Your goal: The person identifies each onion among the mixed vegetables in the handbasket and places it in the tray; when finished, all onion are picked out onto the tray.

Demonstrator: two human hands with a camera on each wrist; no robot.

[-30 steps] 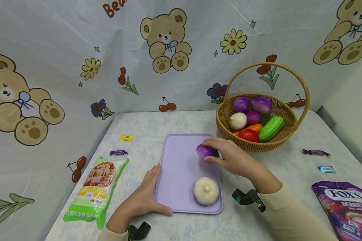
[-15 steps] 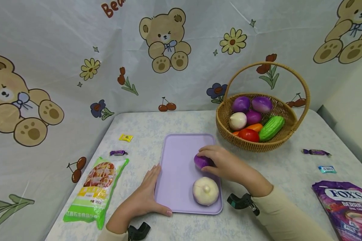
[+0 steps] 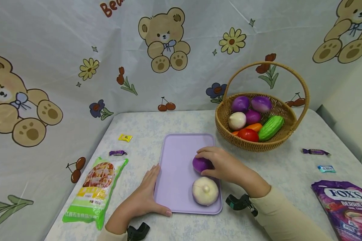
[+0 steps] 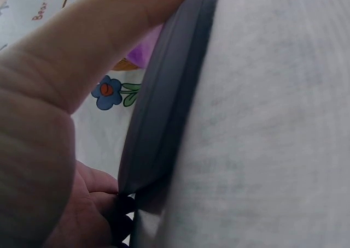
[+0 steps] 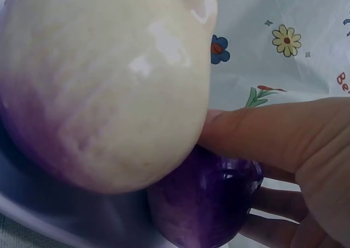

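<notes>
On the lilac tray (image 3: 176, 174), my right hand (image 3: 226, 167) grips a glossy purple onion (image 3: 200, 164), thumb on the near side and fingers over the far side. Close in front of it sits a round, pale vegetable with a nub on top (image 3: 204, 192); in the right wrist view its lower side (image 5: 41, 122) is purple. My left hand (image 3: 144, 195) rests at the tray's near left corner, fingers straight along the left edge and thumb along the near edge. The left wrist view shows the tray's dark rim (image 4: 158, 106) beside that thumb.
A wicker basket (image 3: 247, 145) of vegetables stands at the back right. A green food bag (image 3: 95, 192) and two small candies lie left. On the right are a purple FOX'S bag (image 3: 344, 207) and two more candies. A bear-printed cloth (image 3: 193, 90) hangs behind.
My right hand has brought the purple onion toward the near side and slightly left, down beside the pale vegetable. My left hand has stayed at the tray corner.
</notes>
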